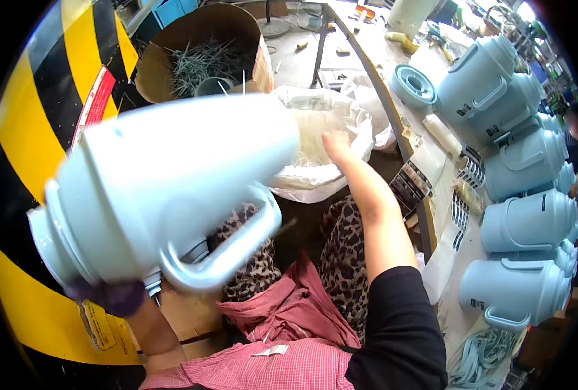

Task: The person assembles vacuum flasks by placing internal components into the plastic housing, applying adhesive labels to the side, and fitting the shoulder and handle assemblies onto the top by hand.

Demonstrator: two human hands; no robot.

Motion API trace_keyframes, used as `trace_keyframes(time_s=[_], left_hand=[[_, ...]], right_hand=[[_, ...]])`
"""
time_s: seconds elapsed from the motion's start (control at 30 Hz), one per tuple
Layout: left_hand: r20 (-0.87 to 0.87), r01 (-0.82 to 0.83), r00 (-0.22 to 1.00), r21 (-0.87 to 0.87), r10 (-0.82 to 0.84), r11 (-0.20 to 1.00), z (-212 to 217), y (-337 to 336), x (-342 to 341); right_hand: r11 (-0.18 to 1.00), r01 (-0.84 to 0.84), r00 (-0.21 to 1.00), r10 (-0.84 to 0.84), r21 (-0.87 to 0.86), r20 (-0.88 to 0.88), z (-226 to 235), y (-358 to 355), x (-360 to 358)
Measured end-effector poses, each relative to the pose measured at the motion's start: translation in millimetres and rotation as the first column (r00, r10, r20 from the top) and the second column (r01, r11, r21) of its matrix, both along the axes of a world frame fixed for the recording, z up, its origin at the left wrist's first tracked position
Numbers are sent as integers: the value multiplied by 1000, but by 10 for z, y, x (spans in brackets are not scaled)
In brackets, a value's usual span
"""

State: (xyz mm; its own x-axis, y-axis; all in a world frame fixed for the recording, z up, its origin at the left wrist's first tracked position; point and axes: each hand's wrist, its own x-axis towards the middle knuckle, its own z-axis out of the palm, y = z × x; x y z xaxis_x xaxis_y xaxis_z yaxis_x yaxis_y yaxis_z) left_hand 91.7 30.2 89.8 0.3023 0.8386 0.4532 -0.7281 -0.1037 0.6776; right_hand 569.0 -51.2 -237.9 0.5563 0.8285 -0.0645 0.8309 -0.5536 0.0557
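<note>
left hand [110,297] holds a jug [185,175] left of the bag [312,185]
right hand [336,144] curled at the bag's mouth, cannot tell if holding anything

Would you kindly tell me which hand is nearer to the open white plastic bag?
The right hand, at the opening of the white plastic bag; the left hand is farther away, lower left, holding the light-blue jug near its neck.

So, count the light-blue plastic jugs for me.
At least 6: one light-blue plastic jug in the left hand; two farther along the pale table at right, three nearer. Others show partly behind; some may be hidden.
</note>
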Motion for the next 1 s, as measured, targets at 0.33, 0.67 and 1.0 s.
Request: trace_keyframes(time_s=[0.33, 0.67, 1.0], left_hand=[[-768, 686, 621, 437, -156, 582, -717, -800, 457], [35, 38, 810, 993, 586, -112, -166, -873, 261], [-338, 271, 676, 940, 655, 206, -690, -1087, 276]], right_hand=[[757, 309, 748, 180, 575, -639, 2320, -1143, -1259], [770, 328, 596, 281, 547, -752, 3390, -1849, -2927], [723, 261, 731, 285, 640, -620, 2828, -1778, -3021]])
